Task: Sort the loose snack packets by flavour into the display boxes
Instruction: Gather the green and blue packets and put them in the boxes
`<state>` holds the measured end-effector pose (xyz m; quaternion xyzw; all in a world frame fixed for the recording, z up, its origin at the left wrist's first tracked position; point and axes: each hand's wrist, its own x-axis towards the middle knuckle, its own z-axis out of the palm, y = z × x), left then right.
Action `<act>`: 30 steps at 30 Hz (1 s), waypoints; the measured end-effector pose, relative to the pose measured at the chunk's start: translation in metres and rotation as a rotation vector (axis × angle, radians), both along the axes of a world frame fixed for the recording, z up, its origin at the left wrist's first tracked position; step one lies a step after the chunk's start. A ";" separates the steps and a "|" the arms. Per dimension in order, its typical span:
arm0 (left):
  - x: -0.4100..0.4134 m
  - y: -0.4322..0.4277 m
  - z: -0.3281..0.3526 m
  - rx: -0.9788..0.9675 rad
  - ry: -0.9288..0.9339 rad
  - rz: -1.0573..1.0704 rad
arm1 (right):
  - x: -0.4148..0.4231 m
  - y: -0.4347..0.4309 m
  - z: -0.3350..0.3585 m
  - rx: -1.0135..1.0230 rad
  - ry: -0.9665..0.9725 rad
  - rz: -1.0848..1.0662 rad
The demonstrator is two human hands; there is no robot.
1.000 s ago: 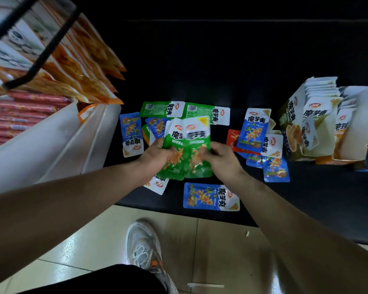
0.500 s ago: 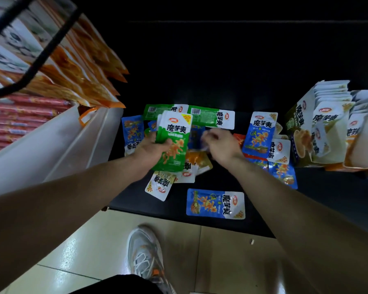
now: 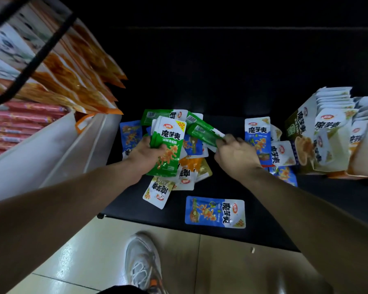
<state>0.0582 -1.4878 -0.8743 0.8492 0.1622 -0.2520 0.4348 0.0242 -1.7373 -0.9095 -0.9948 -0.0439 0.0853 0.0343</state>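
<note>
My left hand (image 3: pixel 146 153) grips an upright stack of green snack packets (image 3: pixel 168 145) above the pile on the black shelf (image 3: pixel 270 228). My right hand (image 3: pixel 236 154) pinches one more green packet (image 3: pixel 202 131) by its end, lifted just right of the stack. Another green packet (image 3: pixel 157 114) lies flat behind. Blue packets lie around: one at the left (image 3: pixel 130 134), one near the front edge (image 3: pixel 215 212), several at the right (image 3: pixel 257 134). Orange and olive packets (image 3: pixel 191 166) sit under my hands. Display boxes (image 3: pixel 319 134) full of packets stand at the right.
A white shelf divider (image 3: pixel 51 158) runs along the left, with red sausage sticks (image 3: pixel 19 124) and hanging orange bags (image 3: pixel 72 77) beyond it. The shelf's back is dark. Tiled floor and my shoe (image 3: pixel 145 264) lie below the shelf's front edge.
My right hand let go of the stack, reached to the back of the pile and picked up a further green packet. My left hand kept the stack and raised it slightly.
</note>
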 end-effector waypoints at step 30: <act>-0.023 -0.015 0.015 -0.015 0.017 -0.337 | 0.014 -0.014 0.092 0.565 0.601 0.057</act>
